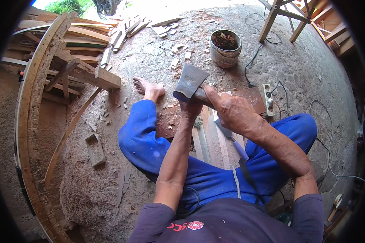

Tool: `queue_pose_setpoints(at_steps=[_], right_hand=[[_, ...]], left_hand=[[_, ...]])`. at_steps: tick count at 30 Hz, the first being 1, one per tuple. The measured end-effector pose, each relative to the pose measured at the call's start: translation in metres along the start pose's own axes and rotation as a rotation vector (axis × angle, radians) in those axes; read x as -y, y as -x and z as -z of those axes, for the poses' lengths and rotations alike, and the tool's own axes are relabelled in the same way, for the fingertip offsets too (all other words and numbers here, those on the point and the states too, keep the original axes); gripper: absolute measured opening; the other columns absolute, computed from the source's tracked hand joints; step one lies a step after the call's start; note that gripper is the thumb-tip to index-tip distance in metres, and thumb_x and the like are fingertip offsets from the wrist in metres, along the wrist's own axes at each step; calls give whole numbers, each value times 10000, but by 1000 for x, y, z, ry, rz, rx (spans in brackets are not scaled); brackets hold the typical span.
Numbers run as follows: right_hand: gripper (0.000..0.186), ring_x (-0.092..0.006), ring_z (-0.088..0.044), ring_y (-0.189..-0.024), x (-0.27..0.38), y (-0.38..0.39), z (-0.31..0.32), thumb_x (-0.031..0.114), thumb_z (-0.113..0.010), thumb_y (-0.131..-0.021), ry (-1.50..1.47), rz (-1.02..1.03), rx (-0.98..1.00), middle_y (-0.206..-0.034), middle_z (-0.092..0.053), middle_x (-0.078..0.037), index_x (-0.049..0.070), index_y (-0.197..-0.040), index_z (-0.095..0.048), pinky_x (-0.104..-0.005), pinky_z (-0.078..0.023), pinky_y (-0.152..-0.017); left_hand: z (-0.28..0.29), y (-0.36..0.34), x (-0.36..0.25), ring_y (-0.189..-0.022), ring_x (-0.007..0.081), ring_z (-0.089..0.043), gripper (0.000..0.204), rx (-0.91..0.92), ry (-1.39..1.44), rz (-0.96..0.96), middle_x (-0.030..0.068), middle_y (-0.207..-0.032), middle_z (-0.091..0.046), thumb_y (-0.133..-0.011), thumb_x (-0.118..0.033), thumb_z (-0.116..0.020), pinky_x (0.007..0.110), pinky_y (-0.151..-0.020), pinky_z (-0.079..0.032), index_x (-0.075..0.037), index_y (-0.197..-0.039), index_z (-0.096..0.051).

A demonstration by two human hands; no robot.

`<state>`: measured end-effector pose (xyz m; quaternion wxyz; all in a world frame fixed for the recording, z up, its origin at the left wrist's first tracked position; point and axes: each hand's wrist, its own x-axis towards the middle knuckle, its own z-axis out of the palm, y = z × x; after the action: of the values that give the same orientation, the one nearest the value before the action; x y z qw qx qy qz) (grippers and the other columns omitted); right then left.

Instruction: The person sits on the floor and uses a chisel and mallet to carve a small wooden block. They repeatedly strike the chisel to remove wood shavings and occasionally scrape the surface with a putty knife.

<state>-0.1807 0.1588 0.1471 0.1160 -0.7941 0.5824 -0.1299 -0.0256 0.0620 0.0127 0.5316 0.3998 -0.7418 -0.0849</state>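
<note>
My right hand is closed around the wooden handle of a hatchet, whose broad grey metal head is raised in front of me. Right below that head is my left hand, touching or very close to it; its fingers are hidden behind the metal. Between my bent legs lie several pale wooden strips side by side. On them rests a tool with a light blue head and a lavender handle; its exact kind is unclear.
A worn bucket stands ahead, near a white power strip with cords. Wood offcuts are scattered at the far left. A curved timber frame rises on the left, near a small box-like tray. Wooden trestle legs stand far right.
</note>
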Motion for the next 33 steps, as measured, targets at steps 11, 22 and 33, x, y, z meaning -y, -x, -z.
queue_pose_setpoints(at_steps=[11,22,33], right_hand=[[733,-388,-737,-939,35,-9,90,-6,-719,-836,-238,265,-586,-1112,-695,-242,107,-1496,-422,-438,-608,-753],[713,-456,-698,-915,12,36,2,22,-608,-852,-103,-41,141,-991,-686,-251,104,-1511,-347,-538,-569,-750],[633,-417,-742,-904,52,-25,95,-2,-717,-886,-339,212,-775,-1009,-693,-217,20,-1435,-401,-436,-598,-744]], left_hand=[[-21,-23,36,-789,316,-672,228,190,17,64,87,-798,-703,-866,-296,-756,424,-734,-500,-80,-844,-686],[14,47,-46,-1016,266,-717,301,-124,336,293,105,-1041,-733,-828,-120,-765,370,-849,-558,-56,-1113,-695],[-10,-9,18,-740,236,-704,196,-27,135,277,61,-739,-702,-852,-220,-756,378,-696,-528,-47,-808,-675]])
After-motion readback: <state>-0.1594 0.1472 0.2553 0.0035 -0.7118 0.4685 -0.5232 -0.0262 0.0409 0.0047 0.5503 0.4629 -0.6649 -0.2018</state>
